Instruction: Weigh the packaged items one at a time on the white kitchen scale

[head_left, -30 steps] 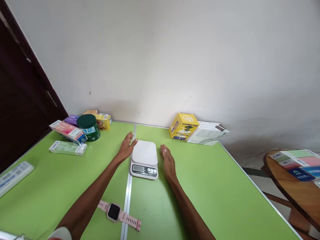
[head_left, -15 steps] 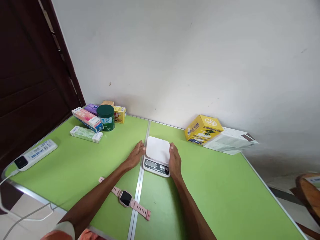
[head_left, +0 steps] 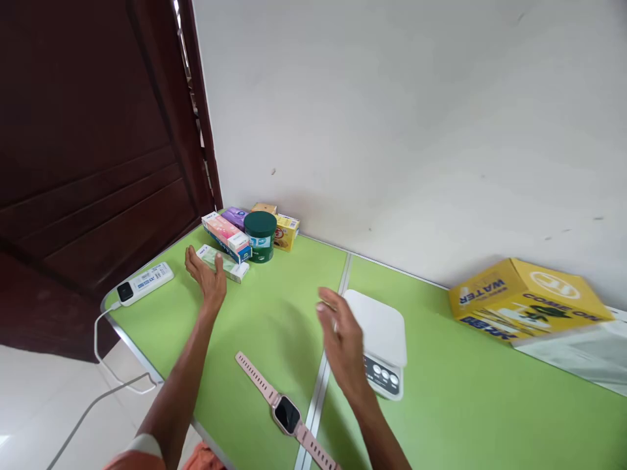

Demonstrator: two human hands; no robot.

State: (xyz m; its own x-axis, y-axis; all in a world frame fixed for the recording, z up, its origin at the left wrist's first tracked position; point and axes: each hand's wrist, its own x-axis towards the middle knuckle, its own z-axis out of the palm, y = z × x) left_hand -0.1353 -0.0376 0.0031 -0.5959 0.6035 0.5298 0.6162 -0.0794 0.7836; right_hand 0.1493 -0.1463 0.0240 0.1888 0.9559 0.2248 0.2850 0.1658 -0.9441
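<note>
Left hand (head_left: 208,275) now beside pale-green box (head_left: 233,268)

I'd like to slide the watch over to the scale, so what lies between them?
In the head view, the right hand and the metal seam lie between the watch and the scale.

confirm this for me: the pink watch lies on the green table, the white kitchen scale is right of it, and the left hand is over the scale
The left hand is not over the scale; the head view shows it at the pale green box. The rest is right: the pink watch lies on the green table, with the scale to its right.
</note>
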